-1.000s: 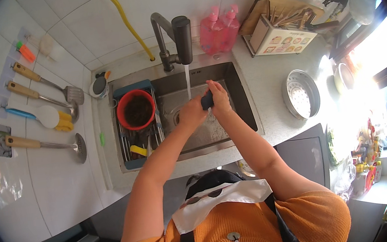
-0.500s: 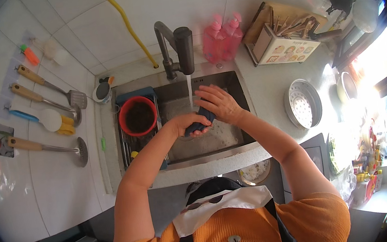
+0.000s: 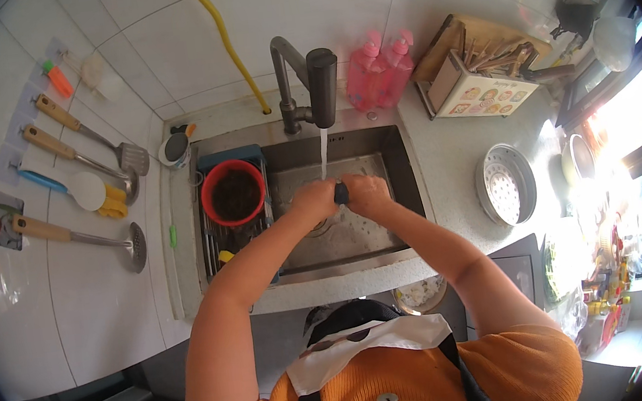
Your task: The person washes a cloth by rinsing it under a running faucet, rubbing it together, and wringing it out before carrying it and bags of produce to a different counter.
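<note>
Both hands meet over the middle of the sink (image 3: 407, 182), under the running water; the left hand (image 3: 313, 200) and the right hand (image 3: 367, 195) are closed from either side around a small dark object (image 3: 341, 192), only a narrow strip of which shows between them, so what it is cannot be told. The stream of water (image 3: 323, 152) falls from the tap (image 3: 320, 84) straight onto the hands; the tap is dark and angular, mounted at the back edge of the sink. Both forearms reach up from the lower edge; the person wears an orange top and a dark apron.

Inside the sink, to the left of the hands, a red bowl (image 3: 233, 193) sits in a blue rack (image 3: 229, 157); a small yellow piece lies in the rack below the bowl. Behind the tap stand two pink bottles (image 3: 377, 73); a yellow hose (image 3: 226, 44) runs up the tiled wall. On the wall to the left hang wooden-handled utensils (image 3: 81, 142), among them a spatula, a ladle and a skimmer. On the counter to the right lies a round metal steamer tray (image 3: 505, 184); behind it, a box holding utensils (image 3: 483, 80). Strong sunlight washes out the far right.
</note>
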A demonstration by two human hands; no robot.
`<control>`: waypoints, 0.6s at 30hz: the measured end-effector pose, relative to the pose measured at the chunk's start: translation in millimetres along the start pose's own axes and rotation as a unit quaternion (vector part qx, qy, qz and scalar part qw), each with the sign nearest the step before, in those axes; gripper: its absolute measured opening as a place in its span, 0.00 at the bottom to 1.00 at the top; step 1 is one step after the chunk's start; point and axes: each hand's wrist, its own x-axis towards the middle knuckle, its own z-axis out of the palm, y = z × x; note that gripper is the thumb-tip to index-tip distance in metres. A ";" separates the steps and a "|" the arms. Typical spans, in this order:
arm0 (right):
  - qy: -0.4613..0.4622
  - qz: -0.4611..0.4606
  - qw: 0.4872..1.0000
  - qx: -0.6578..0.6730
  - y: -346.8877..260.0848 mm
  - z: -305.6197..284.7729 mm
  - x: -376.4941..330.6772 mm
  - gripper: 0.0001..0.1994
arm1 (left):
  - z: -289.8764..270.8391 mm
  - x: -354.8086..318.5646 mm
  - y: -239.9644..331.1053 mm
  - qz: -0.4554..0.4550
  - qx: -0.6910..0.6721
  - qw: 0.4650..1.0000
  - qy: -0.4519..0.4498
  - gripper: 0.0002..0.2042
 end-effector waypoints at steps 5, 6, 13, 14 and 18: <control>-0.024 0.138 0.962 0.235 -2.7 42.1 -17.4 0.12 | 6.5 -4.1 -14.1 0.109 0.107 0.987 0.051 0.08; -0.058 0.153 0.938 0.306 -3.6 41.4 -20.1 0.13 | 9.4 -6.7 -17.6 0.129 0.131 0.981 0.057 0.08; -0.244 0.307 0.651 0.650 -3.1 46.0 -22.3 0.07 | 20.9 -11.0 -25.3 0.132 0.140 0.972 0.138 0.09; -0.247 0.307 0.633 0.666 -3.5 44.9 -21.1 0.06 | 26.6 -12.1 -28.4 0.128 0.122 0.973 0.148 0.10; -0.242 0.258 0.742 0.570 -5.1 49.6 -7.5 0.09 | 38.7 -24.0 -51.3 0.074 0.028 0.972 0.222 0.09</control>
